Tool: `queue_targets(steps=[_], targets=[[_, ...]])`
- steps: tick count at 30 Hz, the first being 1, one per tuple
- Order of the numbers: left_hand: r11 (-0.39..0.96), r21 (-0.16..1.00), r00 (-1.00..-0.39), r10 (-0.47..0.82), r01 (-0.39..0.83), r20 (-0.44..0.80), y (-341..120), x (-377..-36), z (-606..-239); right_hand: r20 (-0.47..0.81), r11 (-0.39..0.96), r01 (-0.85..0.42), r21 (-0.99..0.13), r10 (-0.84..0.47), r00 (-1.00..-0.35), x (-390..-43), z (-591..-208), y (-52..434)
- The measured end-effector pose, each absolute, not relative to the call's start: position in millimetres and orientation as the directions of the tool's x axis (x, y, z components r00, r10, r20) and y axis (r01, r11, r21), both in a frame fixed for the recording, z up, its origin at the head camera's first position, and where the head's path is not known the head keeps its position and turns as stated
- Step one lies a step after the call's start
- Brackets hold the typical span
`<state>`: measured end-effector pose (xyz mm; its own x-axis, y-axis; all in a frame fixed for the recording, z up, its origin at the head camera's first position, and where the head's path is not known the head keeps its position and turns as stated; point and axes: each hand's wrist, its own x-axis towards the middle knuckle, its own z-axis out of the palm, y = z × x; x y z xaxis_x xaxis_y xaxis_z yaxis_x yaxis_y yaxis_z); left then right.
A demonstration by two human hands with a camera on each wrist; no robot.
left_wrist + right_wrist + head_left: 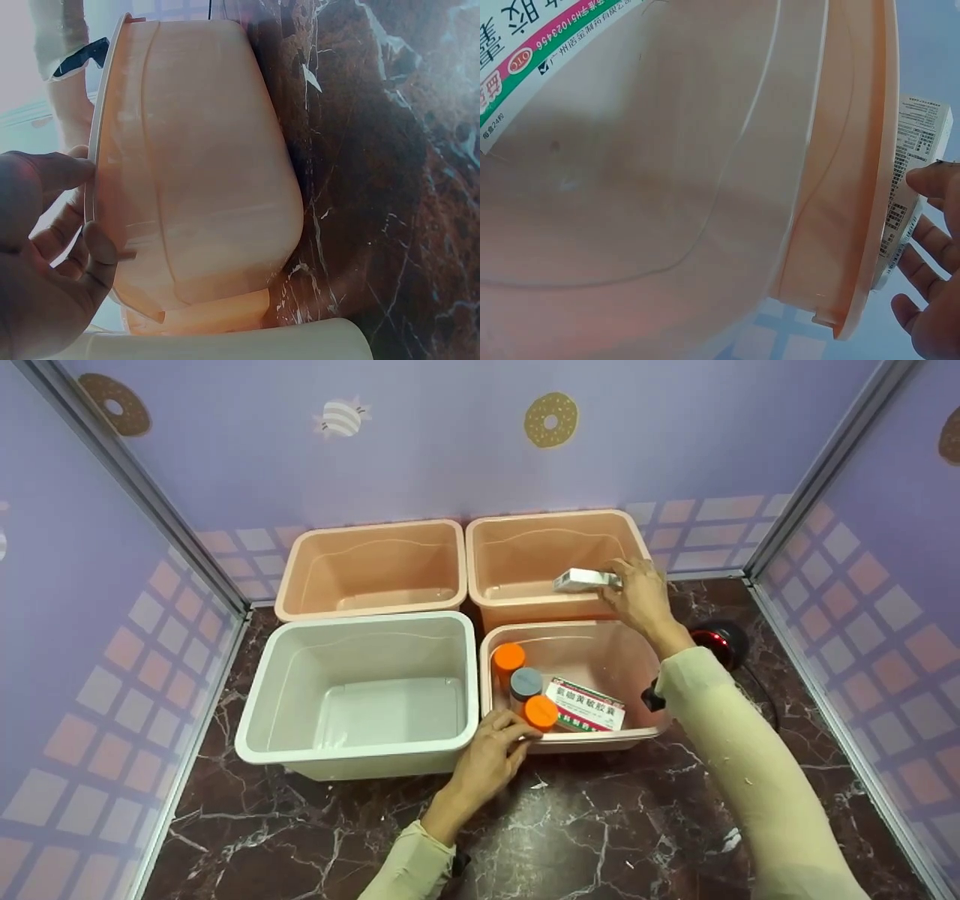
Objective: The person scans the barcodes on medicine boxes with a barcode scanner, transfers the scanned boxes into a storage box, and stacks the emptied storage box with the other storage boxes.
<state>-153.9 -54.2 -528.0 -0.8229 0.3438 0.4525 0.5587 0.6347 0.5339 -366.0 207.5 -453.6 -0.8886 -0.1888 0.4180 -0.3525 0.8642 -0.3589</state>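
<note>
My right hand [637, 589] pinches a small white medicine box [585, 579] over the front rim of the back right peach bin [555, 601]. Fine printed text covers the side of that medicine box in the right wrist view. My left hand [486, 757] grips the near left rim of the front right pink bin [600, 737], its thumb and fingers about the edge in the left wrist view. Inside this bin are two orange-capped bottles [509, 657], a grey-capped bottle [526, 682] and a white, red and green capsule box [589, 705].
A white bin [360, 748] stands at the front left, with another peach bin [375, 608] behind it. Right of the bins sits a dark round device [724, 643] with a red glow and a cable. Patterned walls enclose the dark marbled surface [600, 810].
</note>
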Motion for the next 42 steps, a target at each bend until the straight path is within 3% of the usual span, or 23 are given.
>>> queue_targets(steps=[20,42], targets=[[0.632,0.523,-0.813,0.351,0.572,0.464,-54.3,-154.0,-529.3,0.409,0.804,-0.379,-0.459,-0.187,-0.893,-354.8,-455.2,208.1],[0.635,0.506,-0.803,0.358,0.584,0.477,-54.5,-154.9,-528.2,0.449,0.772,-0.431,-0.468,-0.213,-0.868,-334.3,-455.2,214.6]])
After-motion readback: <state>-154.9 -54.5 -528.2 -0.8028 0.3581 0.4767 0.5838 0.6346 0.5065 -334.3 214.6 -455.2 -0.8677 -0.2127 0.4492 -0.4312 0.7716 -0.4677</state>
